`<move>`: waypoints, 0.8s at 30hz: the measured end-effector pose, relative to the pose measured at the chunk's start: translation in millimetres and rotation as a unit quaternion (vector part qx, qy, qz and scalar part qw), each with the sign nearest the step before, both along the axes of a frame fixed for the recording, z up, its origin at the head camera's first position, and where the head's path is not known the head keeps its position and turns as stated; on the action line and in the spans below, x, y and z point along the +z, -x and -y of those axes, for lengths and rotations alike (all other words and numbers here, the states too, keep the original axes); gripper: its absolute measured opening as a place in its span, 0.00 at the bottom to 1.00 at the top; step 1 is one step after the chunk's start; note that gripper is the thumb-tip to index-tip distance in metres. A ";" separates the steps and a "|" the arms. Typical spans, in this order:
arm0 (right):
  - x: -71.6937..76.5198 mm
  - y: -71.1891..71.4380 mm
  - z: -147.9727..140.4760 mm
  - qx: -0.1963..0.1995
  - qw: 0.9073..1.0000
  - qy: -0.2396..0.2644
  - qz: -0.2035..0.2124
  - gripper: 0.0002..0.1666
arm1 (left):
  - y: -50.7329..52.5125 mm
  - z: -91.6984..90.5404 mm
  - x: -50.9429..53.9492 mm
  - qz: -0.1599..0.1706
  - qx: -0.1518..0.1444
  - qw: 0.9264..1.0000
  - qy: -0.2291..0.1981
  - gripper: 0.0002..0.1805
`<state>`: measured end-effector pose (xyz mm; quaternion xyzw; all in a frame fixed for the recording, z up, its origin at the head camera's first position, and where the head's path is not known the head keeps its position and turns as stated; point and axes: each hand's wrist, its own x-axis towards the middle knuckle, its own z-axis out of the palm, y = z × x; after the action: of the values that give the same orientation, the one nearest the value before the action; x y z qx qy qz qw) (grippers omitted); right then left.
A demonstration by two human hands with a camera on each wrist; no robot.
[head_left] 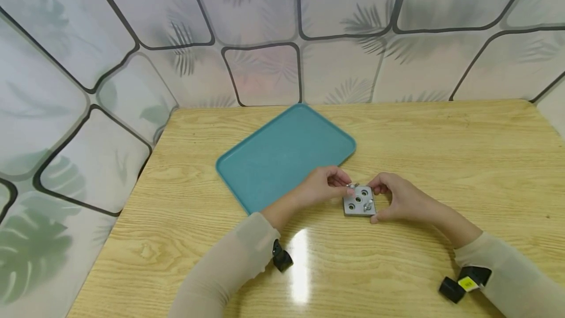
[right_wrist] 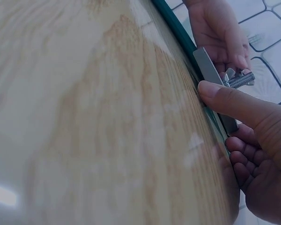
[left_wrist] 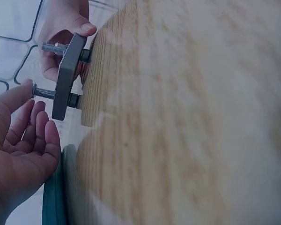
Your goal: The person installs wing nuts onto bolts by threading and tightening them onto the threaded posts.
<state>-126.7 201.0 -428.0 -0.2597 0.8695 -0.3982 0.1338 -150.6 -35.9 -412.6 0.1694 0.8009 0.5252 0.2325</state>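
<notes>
A grey square metal plate (head_left: 359, 210) with several holes is between the hands. My right hand (head_left: 399, 198) grips its right side, the thumb at the near corner and the fingers at the far one. Two bolts stand up through the plate, their heads underneath in the left wrist view. At the far left corner, my left hand (head_left: 324, 185) pinches a small wing nut (left_wrist: 33, 89) at the tip of one bolt (left_wrist: 45, 93). The other bolt (right_wrist: 244, 79), near the right thumb, carries a wing nut (right_wrist: 229, 75) close to the plate.
A teal tray (head_left: 282, 156) lies behind and left of the plate on the wood-grain table (head_left: 463, 161). Patterned wall covering (head_left: 265, 72) rises at the table's far edge and left side. Each sleeve bears a black wrist camera.
</notes>
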 end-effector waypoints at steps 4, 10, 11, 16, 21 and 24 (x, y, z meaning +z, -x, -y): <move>0.2 -0.4 -0.1 -0.003 1.000 -0.008 -0.003 0.39 | 0.9 0.2 -1.2 -0.006 0.015 1.000 -0.004 0.11; 1.5 -0.8 0.2 -0.005 1.000 -0.013 0.000 0.39 | 1.1 0.8 -2.2 -0.012 0.013 1.000 -0.009 0.08; 1.7 -0.8 0.2 -0.004 1.000 -0.012 0.001 0.39 | 1.1 0.9 -2.2 -0.013 0.010 1.000 -0.008 0.08; 1.7 -0.5 0.4 0.000 1.000 -0.005 0.000 0.38 | 0.2 1.1 0.0 -0.019 -0.015 1.000 -0.005 0.12; 0.7 0.2 0.2 0.002 1.000 -0.006 -0.006 0.38 | -1.2 -0.3 3.0 -0.016 -0.050 0.998 -0.024 0.12; 0.4 0.3 0.0 -0.001 1.000 -0.010 -0.006 0.38 | -1.4 -0.6 2.7 -0.017 -0.042 0.999 -0.020 0.12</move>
<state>-127.0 201.0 -427.6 -0.2601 0.8744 -0.3879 0.1313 -149.2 -35.3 -409.8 0.2168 0.7860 0.5279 0.2376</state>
